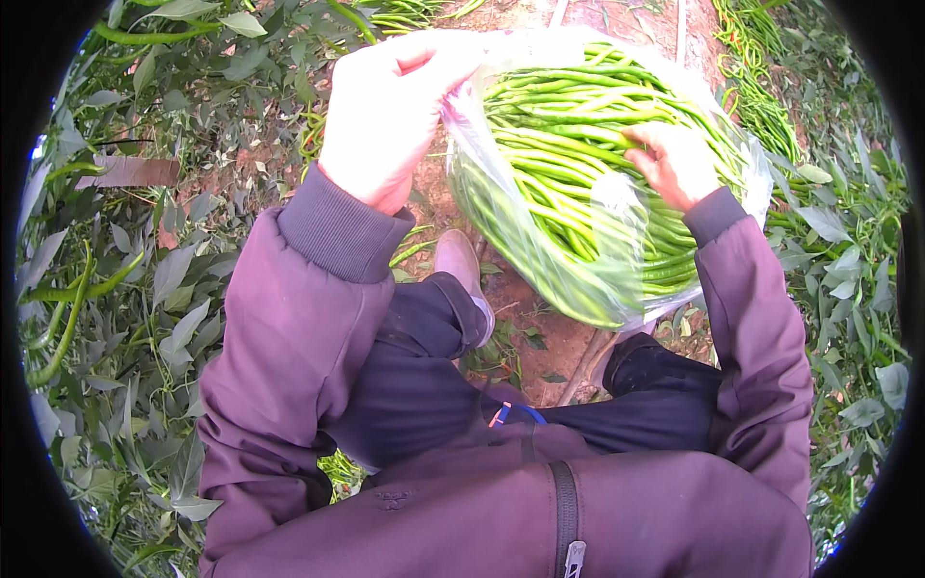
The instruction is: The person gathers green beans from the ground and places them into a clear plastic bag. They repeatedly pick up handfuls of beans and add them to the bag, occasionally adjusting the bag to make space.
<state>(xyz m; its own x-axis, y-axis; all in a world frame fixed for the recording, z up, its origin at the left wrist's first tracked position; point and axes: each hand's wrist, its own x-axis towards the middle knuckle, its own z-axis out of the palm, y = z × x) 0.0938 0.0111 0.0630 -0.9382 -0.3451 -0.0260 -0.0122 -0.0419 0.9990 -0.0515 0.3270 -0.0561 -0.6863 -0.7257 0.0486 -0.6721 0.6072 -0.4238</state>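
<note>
A clear plastic bag [498, 224] full of long green chili peppers [578, 144] stands before me, its mouth spread wide. My left hand [397, 108], overexposed and bright, pinches the bag's rim at the upper left. Inside the mouth, at the right, my right hand [672, 162] rests on the peppers, thumb and forefinger at the end of one pepper; whether it grips that pepper I cannot tell. The peppers lie mostly lengthwise, side by side. Part of the bag's film folds over them at the lower middle.
Leafy pepper plants [166, 282] crowd the left side, with more plants [853, 253] at the right. A pile of green peppers [759, 94] lies on the ground at the upper right. My shoe [459, 260] is left of the bag, and a stick [585, 365] lies on the reddish soil.
</note>
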